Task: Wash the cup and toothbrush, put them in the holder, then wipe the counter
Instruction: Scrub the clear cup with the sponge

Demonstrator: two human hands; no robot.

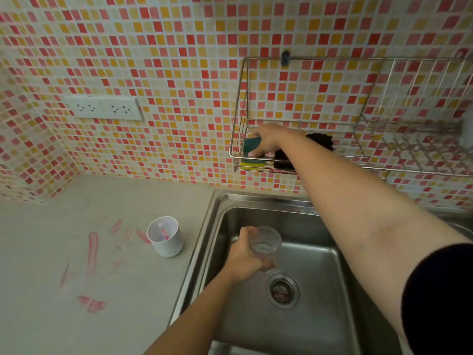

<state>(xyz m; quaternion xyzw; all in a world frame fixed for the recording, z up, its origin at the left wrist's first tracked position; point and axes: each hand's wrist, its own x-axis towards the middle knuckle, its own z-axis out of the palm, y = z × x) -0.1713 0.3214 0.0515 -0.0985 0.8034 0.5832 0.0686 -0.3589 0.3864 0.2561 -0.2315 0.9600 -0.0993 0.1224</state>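
Observation:
My left hand (242,260) grips a clear plastic cup (266,245) over the steel sink (320,252), with a little water in it. My right hand (266,139) reaches into the wire wall rack (239,103) and holds a green and yellow sponge (252,146) at the rack's left end. On the counter left of the sink stands a white holder (167,240) with a pink toothbrush (163,234) inside it.
Pink smears (92,249) streak the grey counter (51,316) left of the holder. A dark scrubber (320,142) lies in the rack beside my right arm. A double wall socket (103,107) sits on the tiled wall. The drain (281,290) is at the sink's middle.

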